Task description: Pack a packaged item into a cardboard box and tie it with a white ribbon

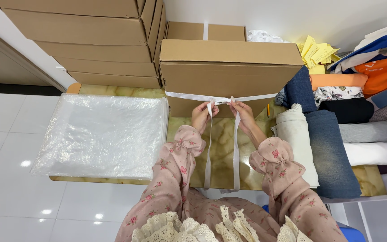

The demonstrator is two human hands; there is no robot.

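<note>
I see both hands pinching the ribbon [220, 99]: left hand [202, 115], right hand [242, 113] at the box [227, 76] front just beyond them; ribbon already wraps the box, knot looks unfinished, tails hang toward me over the surface [220, 148].

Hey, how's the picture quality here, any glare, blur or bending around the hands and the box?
Head view: even, soft light, sharp on both hands, left hand and right hand, at the white ribbon; bright ceiling-light spots glare on the floor tiles; sheen on the plastic bags; wide-lens bending slants the box sides.
</note>
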